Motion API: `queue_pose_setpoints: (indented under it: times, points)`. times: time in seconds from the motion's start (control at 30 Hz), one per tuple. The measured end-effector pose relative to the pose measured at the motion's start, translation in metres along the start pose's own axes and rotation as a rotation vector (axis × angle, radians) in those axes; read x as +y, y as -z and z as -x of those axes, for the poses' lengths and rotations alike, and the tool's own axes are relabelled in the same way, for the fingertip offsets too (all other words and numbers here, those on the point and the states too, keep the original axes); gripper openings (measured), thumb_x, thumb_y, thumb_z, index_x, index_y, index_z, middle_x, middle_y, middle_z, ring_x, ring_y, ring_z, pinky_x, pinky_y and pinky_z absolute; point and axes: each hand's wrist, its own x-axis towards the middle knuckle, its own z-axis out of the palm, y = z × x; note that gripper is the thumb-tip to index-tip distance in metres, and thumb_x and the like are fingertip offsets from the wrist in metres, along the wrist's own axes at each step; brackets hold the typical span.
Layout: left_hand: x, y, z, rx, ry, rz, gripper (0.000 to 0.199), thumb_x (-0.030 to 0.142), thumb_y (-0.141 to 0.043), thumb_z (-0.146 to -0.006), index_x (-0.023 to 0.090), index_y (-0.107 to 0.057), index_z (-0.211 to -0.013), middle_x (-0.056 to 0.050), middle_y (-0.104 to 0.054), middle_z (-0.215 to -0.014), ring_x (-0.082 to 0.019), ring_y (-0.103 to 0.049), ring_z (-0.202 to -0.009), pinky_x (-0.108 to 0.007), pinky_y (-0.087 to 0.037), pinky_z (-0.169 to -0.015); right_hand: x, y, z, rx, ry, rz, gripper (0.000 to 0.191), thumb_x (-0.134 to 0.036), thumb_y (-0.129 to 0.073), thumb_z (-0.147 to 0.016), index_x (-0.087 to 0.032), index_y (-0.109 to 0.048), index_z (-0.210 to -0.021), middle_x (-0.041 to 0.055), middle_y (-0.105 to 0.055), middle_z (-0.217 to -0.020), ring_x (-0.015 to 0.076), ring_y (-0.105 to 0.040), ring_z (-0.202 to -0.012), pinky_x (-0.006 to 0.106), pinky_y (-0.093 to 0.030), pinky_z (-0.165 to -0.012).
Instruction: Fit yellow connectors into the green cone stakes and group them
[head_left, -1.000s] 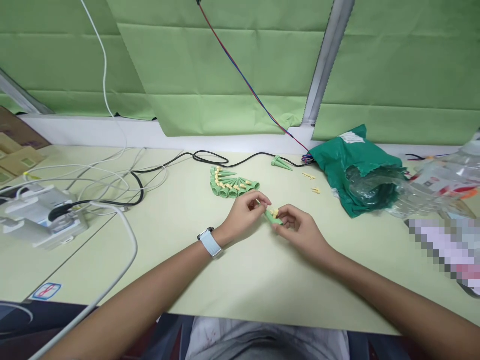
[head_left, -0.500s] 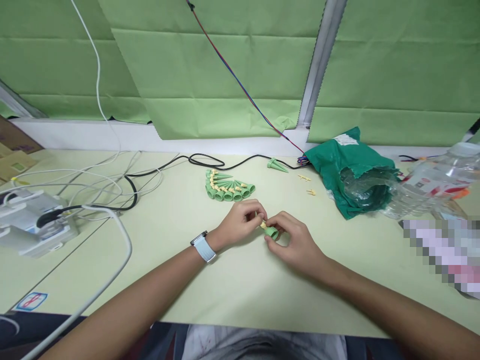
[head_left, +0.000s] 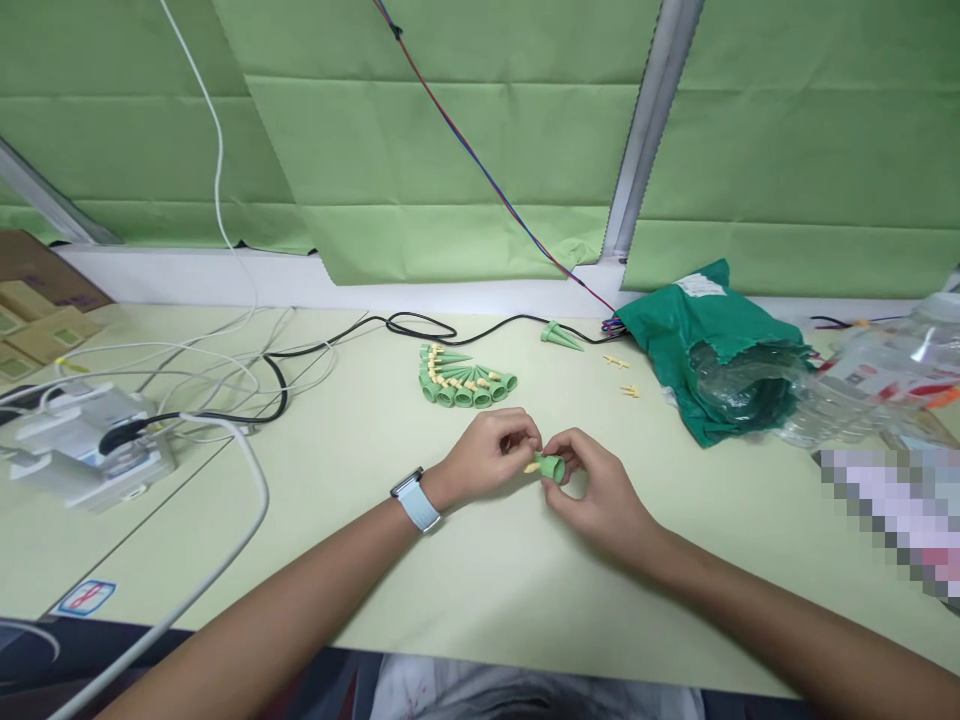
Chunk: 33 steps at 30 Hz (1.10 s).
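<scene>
Between my two hands is a green cone-shaped piece (head_left: 553, 467) with a small yellow part (head_left: 532, 467) at its side. My left hand (head_left: 491, 455) pinches its narrow end, which the fingers mostly hide. The fingers of my right hand (head_left: 596, 485) close round the wide, open end. Just beyond my hands, several green cones (head_left: 463, 396) with yellow parts on them lie fanned out on the pale table (head_left: 465, 570). Farther back lies another green cone (head_left: 561, 336). To its right are two small yellow pieces, one (head_left: 616, 361) behind the other (head_left: 630, 391).
A torn green bag (head_left: 675, 335) and a clear plastic bottle (head_left: 885, 370) are at the right. White adapters (head_left: 90, 450) and tangled cables occupy the left, with small boxes (head_left: 52, 330) behind. A black cable (head_left: 487, 330) runs along the back.
The green cone has turned slightly between my fingers, and its yellow part now points left and shows lower. The whole view has shifted a little.
</scene>
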Motion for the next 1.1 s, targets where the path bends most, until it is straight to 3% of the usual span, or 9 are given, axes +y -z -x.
queue_pose_setpoints:
  times: [0.1,0.17,0.3,0.43,0.53,0.63,0.77,0.9,1.1]
  points:
    - [0.003,0.003,0.0,-0.022,0.014,0.055,0.013,0.016,-0.057,-0.088,0.015,-0.07,-0.085,-0.003,-0.063,-0.084,-0.014,-0.055,-0.077,-0.027,-0.04,-0.07,-0.001,0.002,0.0,0.045,0.035,-0.024,0.025,-0.01,-0.059,-0.08,-0.023,-0.058,-0.101,0.0012,-0.063,-0.094,0.0171,-0.058,-0.081,0.03,-0.049,-0.075]
    - [0.004,0.004,0.0,-0.118,0.077,0.211,0.018,0.024,-0.056,-0.094,0.015,-0.072,-0.091,-0.004,-0.064,-0.086,-0.015,-0.057,-0.08,-0.028,-0.042,-0.073,-0.001,0.004,-0.001,0.069,0.082,-0.028,0.027,-0.008,-0.059,-0.081,-0.023,-0.059,-0.103,0.0014,-0.063,-0.094,0.0176,-0.058,-0.083,0.031,-0.049,-0.076]
    - [0.003,0.006,-0.002,-0.304,0.247,0.588,0.027,0.036,-0.06,-0.095,0.013,-0.07,-0.104,-0.005,-0.062,-0.082,-0.014,-0.056,-0.067,-0.029,-0.044,-0.067,0.0,0.008,-0.004,0.091,0.21,0.019,0.03,-0.007,-0.058,-0.084,-0.025,-0.063,-0.108,0.0033,-0.067,-0.101,0.021,-0.061,-0.094,0.035,-0.049,-0.083]
    - [0.001,0.006,-0.004,-0.274,0.306,0.728,0.031,0.038,-0.071,-0.089,0.011,-0.072,-0.103,-0.007,-0.065,-0.083,-0.014,-0.058,-0.066,-0.031,-0.046,-0.069,0.004,0.01,-0.007,0.134,0.263,0.062,0.034,-0.01,-0.058,-0.089,-0.027,-0.063,-0.118,0.0065,-0.066,-0.119,0.025,-0.058,-0.116,0.042,-0.048,-0.097]
    - [0.0,0.004,-0.006,-0.192,0.353,0.852,0.031,0.035,-0.077,-0.085,0.011,-0.071,-0.104,-0.007,-0.066,-0.083,-0.015,-0.062,-0.069,-0.033,-0.049,-0.074,0.007,0.011,-0.01,0.225,0.16,-0.004,0.03,-0.017,-0.061,-0.091,-0.025,-0.059,-0.12,0.0089,-0.062,-0.122,0.0254,-0.058,-0.117,0.041,-0.05,-0.096]
    - [-0.001,0.002,-0.006,-0.1,0.345,0.923,0.029,0.03,-0.079,-0.083,0.015,-0.068,-0.105,-0.005,-0.067,-0.086,-0.018,-0.067,-0.082,-0.035,-0.051,-0.084,0.009,0.011,-0.01,0.196,-0.013,-0.129,0.009,-0.026,-0.063,-0.093,-0.023,-0.057,-0.1,0.0043,-0.064,-0.097,0.0204,-0.062,-0.091,0.035,-0.051,-0.081]
    - [-0.003,-0.001,-0.006,-0.038,0.296,0.834,0.023,0.027,-0.079,-0.083,0.016,-0.067,-0.098,-0.005,-0.068,-0.092,-0.018,-0.068,-0.091,-0.034,-0.051,-0.09,0.011,0.009,-0.011,0.047,-0.154,-0.283,0.021,-0.037,-0.067,-0.093,-0.022,-0.054,-0.086,-0.0001,-0.06,-0.079,0.0153,-0.058,-0.071,0.029,-0.047,-0.064]
    - [-0.002,-0.003,-0.007,-0.035,0.281,0.814,0.022,0.026,-0.08,-0.082,0.016,-0.064,-0.092,-0.003,-0.068,-0.086,-0.017,-0.068,-0.089,-0.031,-0.05,-0.085,0.013,0.009,-0.016,0.057,-0.199,-0.459,0.025,-0.041,-0.073,-0.089,-0.021,-0.058,-0.089,0.0003,-0.064,-0.079,0.0159,-0.063,-0.07,0.029,-0.051,-0.065]
    - [0.003,-0.003,-0.007,-0.092,0.299,0.764,0.052,0.029,-0.083,-0.08,0.02,-0.064,-0.127,-0.003,-0.071,-0.087,-0.018,-0.068,-0.085,-0.03,-0.05,-0.081,0.018,0.014,-0.023,0.059,-0.279,-0.561,0.031,-0.047,-0.079,-0.083,-0.017,-0.069,-0.089,0.0025,-0.069,-0.069,0.0165,-0.065,-0.062,0.03,-0.053,-0.062]
